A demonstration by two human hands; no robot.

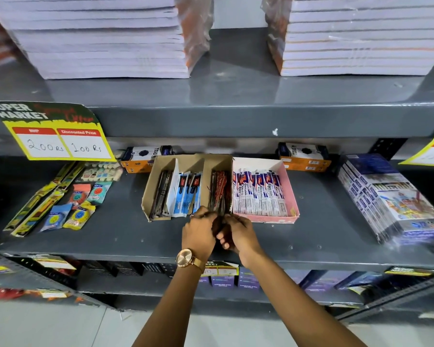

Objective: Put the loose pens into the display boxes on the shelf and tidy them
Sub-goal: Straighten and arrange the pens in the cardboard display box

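Note:
A brown cardboard display box (152, 181) with three compartments stands on the middle shelf. Its left part holds dark pens (161, 194), its middle part blue packeted pens (189, 194), its right part red packeted pens (221, 189). A pink display box (290, 189) to its right is full of white, red and blue pen packets (258, 194). My left hand (198, 234), with a gold watch on the wrist, and my right hand (238, 234) meet at the front of the red pens' compartment. Both are closed around a bundle of the red pens there.
Erasers and sharpener packs (80, 206) and yellow packets (35, 209) lie at the shelf's left. Two orange boxes (303, 156) stand at the back. A wrapped stack of boxed sets (391, 196) lies at right. Notebook stacks (105, 36) fill the shelf above. A price tag (60, 139) hangs at left.

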